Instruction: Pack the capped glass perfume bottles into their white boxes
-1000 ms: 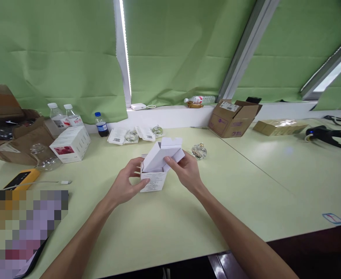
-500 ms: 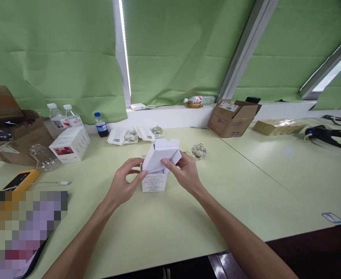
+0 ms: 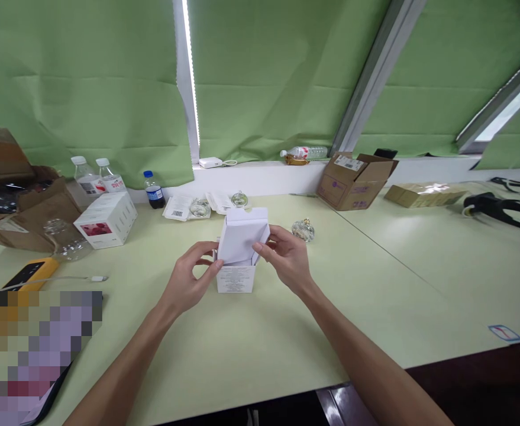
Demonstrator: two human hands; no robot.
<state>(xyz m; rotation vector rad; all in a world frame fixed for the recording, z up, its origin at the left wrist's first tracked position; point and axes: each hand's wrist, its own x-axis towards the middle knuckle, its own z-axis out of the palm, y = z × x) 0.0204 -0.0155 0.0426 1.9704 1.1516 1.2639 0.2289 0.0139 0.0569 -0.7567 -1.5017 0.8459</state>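
A small white printed box (image 3: 235,280) stands on the table in front of me. A plain white folded cardboard insert (image 3: 242,241) rises out of its top, with its lower end at the box's opening. My left hand (image 3: 192,275) is closed at the box's upper left edge, thumb in front and fingers behind. My right hand (image 3: 288,254) pinches the right side of the insert, thumb on its front face. Just behind my right hand, a round glass bottle (image 3: 303,231) with a gold-coloured neck rests on the table.
White cards with round glass bottles (image 3: 200,207) lie near the wall. To the left are a white carton (image 3: 109,222), drink bottles (image 3: 154,190), a clear empty bottle (image 3: 67,241) and a yellow device (image 3: 38,275). An open brown carton (image 3: 351,182) and a gold box (image 3: 423,194) stand right.
The insert has turned more upright and shifted slightly left over the box. My right hand has moved with it, while my left hand has stayed nearly still.
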